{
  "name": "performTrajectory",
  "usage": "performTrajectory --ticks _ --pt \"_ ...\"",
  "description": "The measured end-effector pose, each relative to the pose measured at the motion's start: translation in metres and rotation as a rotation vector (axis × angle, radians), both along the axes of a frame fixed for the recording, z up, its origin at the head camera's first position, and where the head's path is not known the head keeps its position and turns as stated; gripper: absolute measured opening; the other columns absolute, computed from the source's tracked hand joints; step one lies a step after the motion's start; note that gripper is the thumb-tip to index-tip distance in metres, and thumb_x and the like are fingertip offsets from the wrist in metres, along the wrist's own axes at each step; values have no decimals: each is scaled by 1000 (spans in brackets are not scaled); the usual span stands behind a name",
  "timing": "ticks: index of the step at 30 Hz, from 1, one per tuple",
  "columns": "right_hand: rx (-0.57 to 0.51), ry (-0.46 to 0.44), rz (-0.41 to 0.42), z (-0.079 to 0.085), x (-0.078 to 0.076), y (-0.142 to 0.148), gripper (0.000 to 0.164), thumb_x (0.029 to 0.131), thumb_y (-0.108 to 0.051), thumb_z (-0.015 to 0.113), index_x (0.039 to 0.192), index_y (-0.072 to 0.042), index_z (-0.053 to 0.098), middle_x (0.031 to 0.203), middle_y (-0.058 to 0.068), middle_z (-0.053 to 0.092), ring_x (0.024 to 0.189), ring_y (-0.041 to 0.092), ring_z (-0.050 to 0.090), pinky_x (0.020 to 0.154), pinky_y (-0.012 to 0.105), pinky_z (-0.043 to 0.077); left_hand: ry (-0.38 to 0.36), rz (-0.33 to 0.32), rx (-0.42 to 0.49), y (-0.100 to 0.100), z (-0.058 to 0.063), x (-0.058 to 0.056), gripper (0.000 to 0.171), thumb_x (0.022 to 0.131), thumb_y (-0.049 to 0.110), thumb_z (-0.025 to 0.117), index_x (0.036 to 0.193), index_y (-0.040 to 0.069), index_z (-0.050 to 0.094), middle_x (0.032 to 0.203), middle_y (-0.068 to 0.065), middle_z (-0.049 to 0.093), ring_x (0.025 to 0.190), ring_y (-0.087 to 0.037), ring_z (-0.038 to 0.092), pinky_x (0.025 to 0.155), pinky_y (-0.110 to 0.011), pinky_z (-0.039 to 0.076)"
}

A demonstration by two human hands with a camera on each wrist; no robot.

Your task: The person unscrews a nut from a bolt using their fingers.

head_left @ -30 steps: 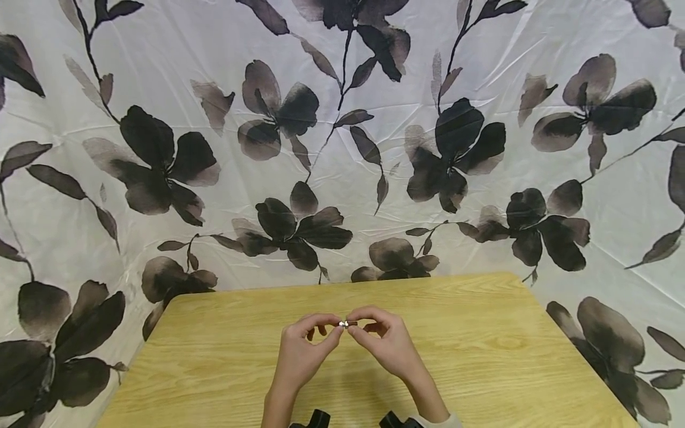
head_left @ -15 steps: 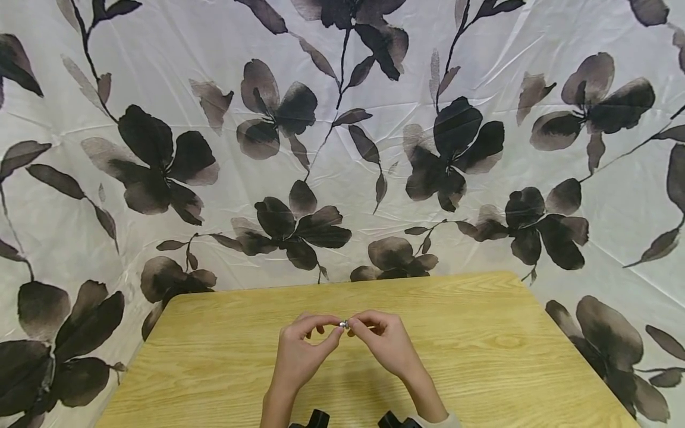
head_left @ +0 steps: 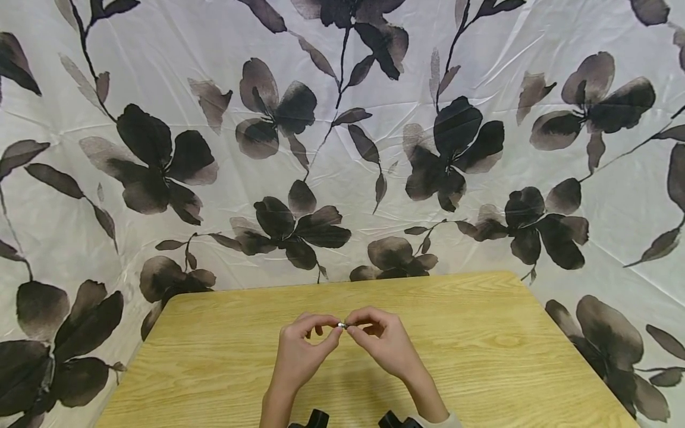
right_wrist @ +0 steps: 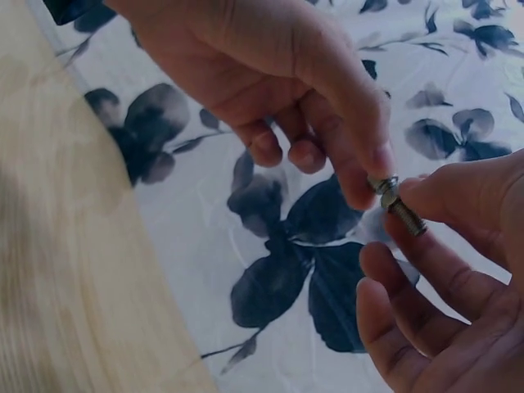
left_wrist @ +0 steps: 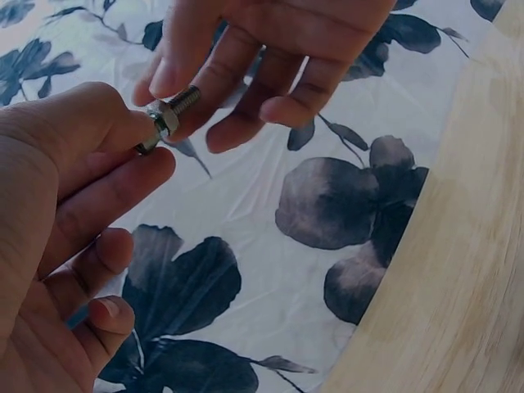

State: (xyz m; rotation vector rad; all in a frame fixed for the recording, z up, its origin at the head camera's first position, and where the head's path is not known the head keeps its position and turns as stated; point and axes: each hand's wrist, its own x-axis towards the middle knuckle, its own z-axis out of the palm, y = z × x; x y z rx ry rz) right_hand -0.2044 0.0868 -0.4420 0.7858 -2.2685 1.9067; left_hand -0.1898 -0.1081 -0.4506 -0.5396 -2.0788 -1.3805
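A small metal bolt with a hex nut on it is held between both hands above the table. My left hand pinches the head end between thumb and index finger, its other fingers loosely bent. From the other side, my right hand has its thumb and index finger at the nut. In the right wrist view the thumb tip meets the nut, and the index finger lies beneath the thread. The threaded end points toward the right palm. Most of the bolt's head is hidden by the left fingertips.
A wood-grain table spreads beneath the hands. Behind it and at its sides hangs a white cloth with dark floral print. Two black devices show near the wrists at the bottom edge.
The right thumb swung up over the bolt half a second ago and is now back lower, with the index finger raised again. The left hand stays almost still, keeping its pinch.
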Motion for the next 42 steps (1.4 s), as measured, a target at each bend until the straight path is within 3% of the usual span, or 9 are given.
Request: performTrajectory --ticks 7,10,14,19,26,35,42 --pt "-10 -40 -21 2 1 0 27 102 -21 68 127 -12 69 123 11 71 114 21 67 91 31 57 -23 13 16 1 0 0 22 82 7 87 91 27 80 82 11 73 72 -7 54 56 -26 41" --pt "7 -91 -58 3 1 -1 31 102 -26 67 130 -13 68 116 10 74 110 21 69 91 29 57 -16 21 26 1 1 1 23 81 7 87 92 27 81 81 11 72 72 -7 54 57 -27 41" --pt "34 -134 -84 3 0 -1 27 103 -31 65 119 -11 75 100 8 77 97 20 73 83 27 57 -9 24 30 1 2 2 23 81 8 88 92 27 81 80 11 72 72 -7 54 59 -24 41" --pt "71 -111 -62 3 0 0 25 104 -32 63 104 -13 80 90 6 78 91 15 72 76 28 55 0 12 17 1 1 1 23 81 8 88 92 27 81 82 10 73 72 -7 54 60 -24 42" --pt "72 -89 -36 2 0 1 23 104 -30 64 103 -13 80 91 7 77 90 15 71 77 28 56 -31 -5 -10 0 0 1 18 84 10 86 92 24 80 85 11 74 70 -6 54 61 -31 43" --pt "60 -98 -26 2 0 1 18 101 -26 69 108 -13 79 102 7 78 94 23 74 81 28 59 -78 -10 -37 -2 1 1 18 85 11 85 91 27 79 84 14 73 68 -8 54 62 -29 43" --pt "78 -82 -52 3 1 0 13 97 -22 74 108 -16 78 104 3 77 96 14 70 82 29 57 -129 2 -43 -2 2 1 19 85 10 85 90 28 79 84 15 72 68 -10 54 63 -28 43"
